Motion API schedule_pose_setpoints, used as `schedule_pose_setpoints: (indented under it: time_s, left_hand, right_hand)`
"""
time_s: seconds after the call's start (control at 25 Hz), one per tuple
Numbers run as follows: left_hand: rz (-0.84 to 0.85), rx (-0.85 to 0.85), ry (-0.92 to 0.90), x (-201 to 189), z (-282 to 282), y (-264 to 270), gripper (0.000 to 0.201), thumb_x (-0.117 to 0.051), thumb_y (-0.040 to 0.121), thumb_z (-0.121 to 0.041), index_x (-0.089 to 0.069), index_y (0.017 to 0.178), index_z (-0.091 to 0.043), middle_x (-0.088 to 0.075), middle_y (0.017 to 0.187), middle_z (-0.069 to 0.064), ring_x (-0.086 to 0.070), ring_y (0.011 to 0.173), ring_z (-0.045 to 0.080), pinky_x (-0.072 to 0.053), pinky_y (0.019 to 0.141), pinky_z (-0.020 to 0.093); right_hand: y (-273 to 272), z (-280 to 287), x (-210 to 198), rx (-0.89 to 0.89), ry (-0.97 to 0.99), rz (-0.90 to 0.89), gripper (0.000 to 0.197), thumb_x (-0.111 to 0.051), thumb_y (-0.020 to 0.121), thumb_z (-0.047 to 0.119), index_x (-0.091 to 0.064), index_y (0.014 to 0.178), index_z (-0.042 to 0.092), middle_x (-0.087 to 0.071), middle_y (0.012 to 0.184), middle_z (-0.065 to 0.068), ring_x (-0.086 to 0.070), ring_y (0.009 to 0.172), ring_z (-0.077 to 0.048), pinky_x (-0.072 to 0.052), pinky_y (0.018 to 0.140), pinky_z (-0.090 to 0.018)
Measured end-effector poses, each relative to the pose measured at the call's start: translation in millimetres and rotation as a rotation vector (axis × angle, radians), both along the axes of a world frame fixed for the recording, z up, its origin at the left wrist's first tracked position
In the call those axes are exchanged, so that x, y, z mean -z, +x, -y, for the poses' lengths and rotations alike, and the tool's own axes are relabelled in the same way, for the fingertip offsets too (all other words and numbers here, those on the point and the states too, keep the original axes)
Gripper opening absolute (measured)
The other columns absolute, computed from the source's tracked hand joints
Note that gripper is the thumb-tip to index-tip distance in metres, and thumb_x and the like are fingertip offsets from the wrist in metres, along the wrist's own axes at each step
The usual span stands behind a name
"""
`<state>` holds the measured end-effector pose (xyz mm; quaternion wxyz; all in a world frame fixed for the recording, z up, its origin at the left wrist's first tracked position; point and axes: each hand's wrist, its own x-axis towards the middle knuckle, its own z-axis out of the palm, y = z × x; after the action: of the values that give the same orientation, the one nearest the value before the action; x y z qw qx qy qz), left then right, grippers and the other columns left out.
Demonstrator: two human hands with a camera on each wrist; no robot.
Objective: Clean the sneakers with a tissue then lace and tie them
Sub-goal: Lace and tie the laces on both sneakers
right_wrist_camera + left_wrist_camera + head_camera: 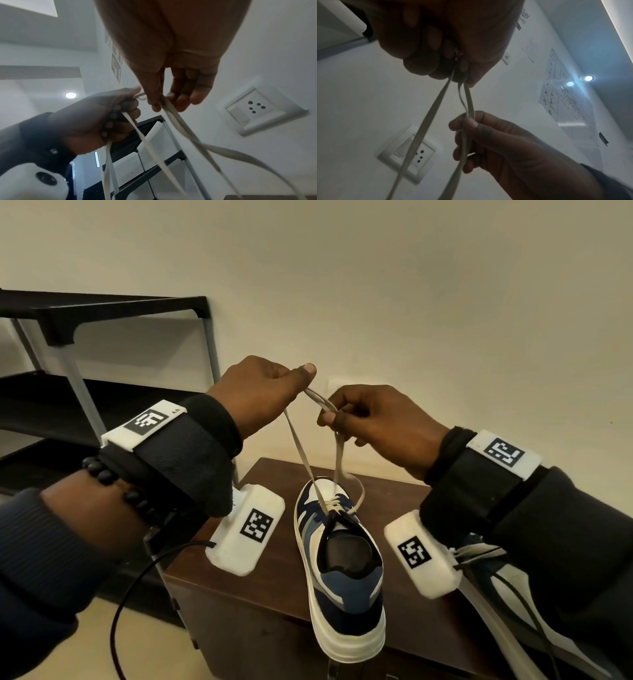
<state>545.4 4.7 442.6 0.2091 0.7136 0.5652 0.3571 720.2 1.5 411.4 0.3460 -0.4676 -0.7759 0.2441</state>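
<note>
A blue and white sneaker [337,570] stands toe away from me on a dark wooden cabinet [267,587]. Its off-white flat lace [300,450] rises from the top eyelets to both hands, held well above the shoe. My left hand [270,392] pinches a lace strand between thumb and fingers, and other strands run through its curled fingers [436,58]. My right hand [363,419] pinches a doubled stretch of lace [173,112] just right of and below the left hand. A second sneaker [507,587] lies at the right, mostly hidden under my right forearm.
A black and grey shoe rack [85,364] stands to the left against the wall. A white wall socket [254,109] is behind the hands. A black cable [137,594] hangs from my left wrist past the cabinet's left edge.
</note>
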Motion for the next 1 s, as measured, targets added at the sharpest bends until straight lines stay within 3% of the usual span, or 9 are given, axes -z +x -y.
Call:
schedule_pose_setpoints:
  time_s: [0.2,0.24,0.28,0.32,0.36,0.56,0.76,0.84,1.0]
  left_hand:
    - [-0.128,-0.012,-0.02,0,3,-1,0.057,-0.04,0.088,-0.064,-0.031,0.064,-0.013,-0.026,0.06,-0.007,-0.026,0.051,0.021,-0.029,0.059,0.029]
    - [-0.232,-0.001,-0.013,0,4,-1,0.063,-0.041,0.085,-0.068,-0.047,0.06,-0.01,-0.022,0.068,-0.011,-0.024,0.053,0.026,-0.029,0.059,0.029]
    - [-0.33,0.006,-0.017,0,4,-1,0.074,-0.042,0.083,-0.069,-0.049,0.096,0.003,-0.028,0.096,-0.006,-0.025,0.054,0.029,-0.028,0.059,0.029]
    - [-0.42,-0.009,-0.004,0,4,-1,0.063,-0.042,0.083,-0.07,-0.02,0.067,-0.013,-0.023,0.067,-0.01,-0.026,0.053,0.027,-0.028,0.057,0.029]
    - [-0.479,-0.022,0.012,0,3,-1,0.065,-0.039,0.085,-0.069,-0.041,0.055,-0.011,-0.035,0.053,0.008,-0.029,0.052,0.022,-0.028,0.055,0.028]
    - [-0.35,0.007,-0.087,3,0,7,0.059,-0.032,0.099,-0.049,-0.048,0.059,-0.009,-0.044,0.057,0.002,-0.039,0.054,0.018,-0.031,0.055,0.027]
    - [0.038,0.148,-0.275,-8,3,9,0.051,-0.032,0.099,-0.036,-0.035,0.053,-0.016,-0.033,0.042,-0.009,-0.025,0.036,0.005,-0.022,0.035,0.013]
    - [0.038,0.142,-0.319,-10,3,9,0.053,-0.033,0.098,-0.039,-0.036,0.049,-0.018,-0.033,0.044,-0.008,-0.023,0.038,0.006,-0.02,0.035,0.014]
    - [0.024,0.077,-0.366,-12,3,12,0.055,-0.035,0.098,-0.049,-0.039,0.052,-0.019,-0.036,0.047,-0.006,-0.027,0.034,0.005,-0.024,0.033,0.014]
  right_hand:
    - [12,-3,-2,0.239,0.261,0.248,0.023,-0.052,0.095,0.034,-0.071,0.104,0.026,-0.063,0.084,0.01,-0.056,0.081,-0.009,-0.039,0.067,-0.02]
    - [12,-4,-3,0.291,0.318,0.29,0.024,-0.051,0.095,0.035,-0.071,0.106,0.027,-0.061,0.086,0.007,-0.054,0.084,-0.012,-0.04,0.068,-0.024]
    - [13,-4,-4,0.322,0.354,0.311,0.023,-0.052,0.095,0.034,-0.07,0.107,0.027,-0.059,0.088,0.003,-0.054,0.086,-0.015,-0.041,0.07,-0.028]
    - [13,-5,-5,0.338,0.366,0.313,0.022,-0.053,0.094,0.033,-0.07,0.106,0.027,-0.058,0.088,0.002,-0.054,0.086,-0.017,-0.042,0.072,-0.03]
    - [12,-7,-6,0.349,0.375,0.305,0.019,-0.054,0.094,0.032,-0.07,0.104,0.028,-0.058,0.088,0.002,-0.054,0.086,-0.017,-0.044,0.072,-0.031]
    - [10,-5,-6,0.471,0.543,0.406,0.01,-0.052,0.089,0.019,-0.056,0.098,0.022,-0.053,0.092,0.0,-0.049,0.085,-0.022,-0.042,0.065,-0.032]
    - [14,-5,-9,0.483,0.106,0.182,0.036,-0.048,0.095,0.042,-0.059,0.084,0.01,-0.065,0.067,-0.005,-0.061,0.061,-0.027,-0.053,0.059,-0.035]
    - [10,-2,-7,0.247,-0.156,-0.074,0.038,-0.047,0.098,0.031,-0.063,0.085,0.0,-0.069,0.066,-0.013,-0.064,0.055,-0.025,-0.055,0.055,-0.033]
    - [1,2,-6,0.049,-0.266,-0.122,0.021,-0.046,0.098,0.014,-0.062,0.1,0.001,-0.073,0.087,-0.014,-0.069,0.074,-0.022,-0.056,0.063,-0.026]
